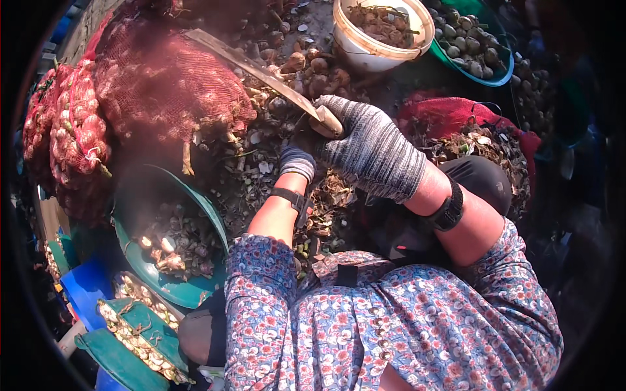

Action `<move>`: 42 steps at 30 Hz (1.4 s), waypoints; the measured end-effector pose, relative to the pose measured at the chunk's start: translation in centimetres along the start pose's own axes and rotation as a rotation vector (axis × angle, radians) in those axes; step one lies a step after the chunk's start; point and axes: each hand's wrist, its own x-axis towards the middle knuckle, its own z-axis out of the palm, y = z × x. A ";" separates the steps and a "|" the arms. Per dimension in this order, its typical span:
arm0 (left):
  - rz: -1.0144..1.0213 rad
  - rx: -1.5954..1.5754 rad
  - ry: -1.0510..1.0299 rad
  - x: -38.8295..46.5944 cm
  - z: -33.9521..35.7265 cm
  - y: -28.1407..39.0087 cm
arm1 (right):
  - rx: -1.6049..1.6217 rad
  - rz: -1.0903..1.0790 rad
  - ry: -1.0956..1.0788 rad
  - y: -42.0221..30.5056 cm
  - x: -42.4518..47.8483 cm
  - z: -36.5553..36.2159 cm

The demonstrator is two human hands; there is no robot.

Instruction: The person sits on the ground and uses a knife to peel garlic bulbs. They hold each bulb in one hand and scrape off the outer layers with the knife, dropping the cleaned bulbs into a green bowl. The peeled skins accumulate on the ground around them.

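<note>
My right hand [374, 146], in a grey knitted glove, grips the light handle [328, 125] of a long knife. Its flat, worn blade [259, 76] points up and to the left, above loose garlic bulbs [301, 63]. My left hand [297, 160], gloved too, is just below and left of the handle. Its fingers lie in dark shade, partly behind my right hand, so whether they hold anything cannot be made out. Dry garlic stalks and skins [330, 200] lie beneath both hands.
Red mesh sacks of garlic [176, 83] stand at the left. A green basin [146, 266] holds garlic. A white bucket [359, 56] of trimmings and a green tub [499, 78] of bulbs stand farther off. A red sack [452, 115] with scraps lies right.
</note>
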 end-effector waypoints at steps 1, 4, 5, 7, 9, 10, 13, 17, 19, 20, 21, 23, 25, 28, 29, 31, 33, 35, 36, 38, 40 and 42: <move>-0.044 0.053 -0.074 1.2 0.9 0.3 | -0.026 -0.001 0.003 0.2 0.1 -0.3; -0.139 0.110 -0.212 3.2 3.4 -0.7 | -0.073 0.055 0.013 0.0 0.3 -1.0; -0.155 0.102 -0.240 3.6 4.0 -1.2 | -0.077 0.033 0.026 0.1 0.5 -1.2; -0.201 0.038 -0.278 3.9 5.0 -3.2 | -0.077 -0.021 0.038 0.3 0.7 -1.2; -0.243 -0.070 -0.329 3.5 5.7 -5.6 | -0.064 -0.006 0.028 0.3 1.1 -1.1; -0.265 -0.147 -0.356 3.2 6.0 -6.8 | -0.067 -0.003 0.030 0.4 1.2 -0.9; -0.352 -0.557 -0.419 1.7 5.7 -9.5 | -0.092 -0.024 0.005 0.9 1.4 -0.4; -0.565 -1.319 -0.480 -2.6 2.8 -12.6 | -0.118 0.062 -0.070 1.0 0.7 0.8; -0.606 -1.566 -0.459 -4.5 0.9 -12.8 | -0.222 0.024 -0.085 2.4 0.2 1.7; -0.564 -1.659 -0.311 -5.7 0.2 -12.3 | -0.281 0.026 -0.122 2.6 -0.2 2.1; -0.552 -1.543 -0.264 -6.4 -2.9 -9.5 | -0.343 0.036 -0.135 3.1 -0.7 2.2; 0.132 -0.546 -0.032 -8.4 1.3 -15.6 | -0.510 -0.069 -0.261 2.8 -1.3 4.1; 0.182 0.549 -0.196 -10.7 0.8 -15.6 | -0.668 -0.185 -0.336 4.2 -1.3 5.3; 0.271 0.259 0.176 -13.2 -4.9 -11.4 | -0.763 -0.183 -0.372 4.6 -1.8 5.4; 0.343 0.461 0.237 -15.0 -7.3 -9.3 | -0.793 -0.176 -0.391 4.8 -1.8 5.6; 0.330 0.295 0.353 -17.1 -8.7 -8.5 | -0.800 -0.232 -0.394 5.0 -2.1 6.5; 0.279 0.264 0.409 -17.0 -7.1 -10.2 | -0.808 -0.243 -0.405 5.4 -2.3 7.1; 0.261 0.277 0.441 -18.1 -8.6 -8.5 | -0.823 -0.210 -0.447 5.7 -2.5 6.6; 0.307 0.299 0.471 -19.2 -10.2 -7.1 | -0.829 -0.201 -0.447 5.3 -2.7 6.2; 0.295 -0.114 0.455 -20.7 -11.0 -6.7 | -0.845 -0.199 -0.462 6.2 -2.5 5.7; 0.067 -0.738 0.358 -22.8 -14.2 -3.3 | -0.832 -0.044 -0.324 10.4 -0.8 5.0; 0.161 -0.878 0.430 -23.9 -14.4 -3.0 | -0.835 0.066 -0.273 10.9 0.7 3.2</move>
